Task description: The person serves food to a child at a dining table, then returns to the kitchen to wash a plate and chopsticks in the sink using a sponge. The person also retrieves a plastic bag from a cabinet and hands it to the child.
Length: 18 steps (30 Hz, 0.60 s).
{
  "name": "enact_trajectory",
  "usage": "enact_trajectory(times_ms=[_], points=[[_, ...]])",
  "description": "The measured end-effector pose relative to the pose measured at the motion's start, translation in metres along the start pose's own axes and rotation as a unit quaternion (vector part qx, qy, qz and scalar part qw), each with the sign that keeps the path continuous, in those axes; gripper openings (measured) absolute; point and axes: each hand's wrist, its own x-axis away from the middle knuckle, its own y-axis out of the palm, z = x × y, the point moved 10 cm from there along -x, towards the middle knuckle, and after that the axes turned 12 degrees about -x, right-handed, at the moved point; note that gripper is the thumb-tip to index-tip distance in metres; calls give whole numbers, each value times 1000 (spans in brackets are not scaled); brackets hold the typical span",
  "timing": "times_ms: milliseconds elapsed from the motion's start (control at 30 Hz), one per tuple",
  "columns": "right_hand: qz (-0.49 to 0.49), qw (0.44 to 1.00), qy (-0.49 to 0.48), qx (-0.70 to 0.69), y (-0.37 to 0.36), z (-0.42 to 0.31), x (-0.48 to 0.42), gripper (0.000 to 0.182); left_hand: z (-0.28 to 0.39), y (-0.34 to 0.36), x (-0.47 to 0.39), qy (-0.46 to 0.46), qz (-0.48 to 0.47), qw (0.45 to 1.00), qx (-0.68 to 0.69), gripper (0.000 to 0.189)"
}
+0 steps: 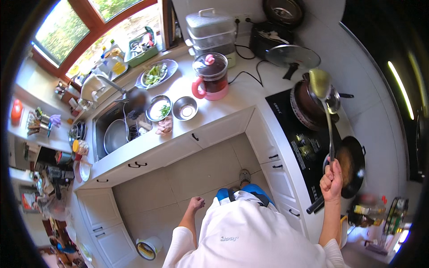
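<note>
My right hand (331, 181) grips the handle of a metal ladle (320, 83), whose bowl is raised above a dark pot (300, 104) at the back of the black cooktop (296, 140). Below that hand, a black wok (358, 167) with brownish contents stands on the front part of the cooktop; its dark handle (315, 205) points towards the counter edge. My left hand (197, 203) hangs over the floor near my body, fingers curled, with nothing visible in it. A glass lid (293, 56) with a black handle lies on the counter behind the pot.
A glass kettle (214, 83) with a pink handle, a steel bowl (185, 109) and a bowl with chopped greens (159, 108) stand on the left counter, by the sink (100, 134). Bottles (368, 209) stand right of the wok. A bin (149, 248) is on the floor.
</note>
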Motion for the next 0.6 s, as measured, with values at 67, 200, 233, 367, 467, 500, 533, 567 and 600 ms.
enact_trajectory(times_ms=[67, 200, 233, 367, 467, 500, 533, 567, 600], points=[[-31, 998, 51, 37, 39, 22, -25, 28, 10, -4, 3, -3, 25, 999, 26, 16], [-90, 971, 201, 92, 100, 88, -67, 26, 7, -7, 9, -6, 76, 993, 93, 16], [-101, 962, 234, 99, 109, 106, -75, 25, 15, -10, 9, -3, 82, 991, 108, 16], [-153, 911, 377, 69, 149, 193, -86, 22, 81, -39, 53, 79, 149, 958, 231, 20], [-155, 890, 421, 78, 154, 246, -90, 21, 175, -70, 68, 141, 165, 937, 272, 24], [-154, 887, 427, 86, 155, 260, -95, 21, 205, -80, 68, 152, 160, 932, 288, 24], [-153, 884, 433, 92, 154, 275, -99, 21, 228, -90, 64, 162, 155, 926, 303, 24], [-149, 882, 436, 99, 153, 288, -100, 20, 248, -101, 52, 179, 151, 921, 311, 25], [-141, 881, 437, 113, 151, 300, -104, 21, 263, -111, 43, 195, 145, 917, 317, 25]])
